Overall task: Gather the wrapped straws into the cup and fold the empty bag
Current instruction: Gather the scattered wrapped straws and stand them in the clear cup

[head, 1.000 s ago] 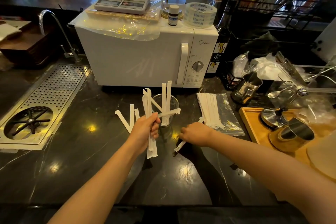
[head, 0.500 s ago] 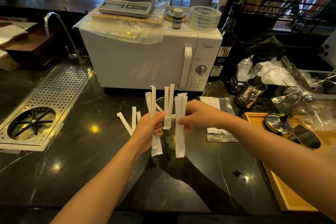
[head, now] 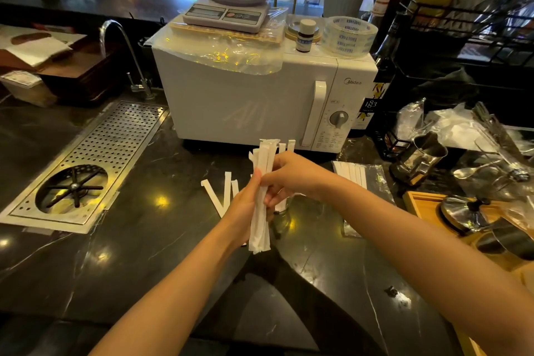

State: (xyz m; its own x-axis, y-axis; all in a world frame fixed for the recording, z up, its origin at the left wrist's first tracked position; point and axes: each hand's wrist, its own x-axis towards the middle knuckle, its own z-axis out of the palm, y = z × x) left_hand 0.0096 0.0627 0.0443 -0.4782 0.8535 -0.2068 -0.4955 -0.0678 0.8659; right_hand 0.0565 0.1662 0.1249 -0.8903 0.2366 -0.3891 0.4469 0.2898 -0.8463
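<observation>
A bundle of white paper-wrapped straws (head: pixel 261 211) stands upright between both hands above the dark counter. My left hand (head: pixel 244 208) grips its lower half; my right hand (head: pixel 291 179) closes on its upper half. The clear glass cup (head: pixel 281 206) is mostly hidden behind my hands, with two straw tips (head: pixel 289 145) sticking up from it. Three loose wrapped straws (head: pixel 222 192) lie on the counter left of the hands. The clear plastic bag (head: pixel 364 179), with several straws still in it, lies flat to the right.
A white microwave (head: pixel 260 107) stands just behind the cup. A perforated metal drain tray (head: pixel 95 159) and a tap lie to the left. Metal jugs (head: pixel 422 156) and a wooden tray (head: pixel 427 205) with steel lids crowd the right side.
My right hand picked straws up off the counter, raised them, and has now pressed them together with the straws in my left hand into one bundle.
</observation>
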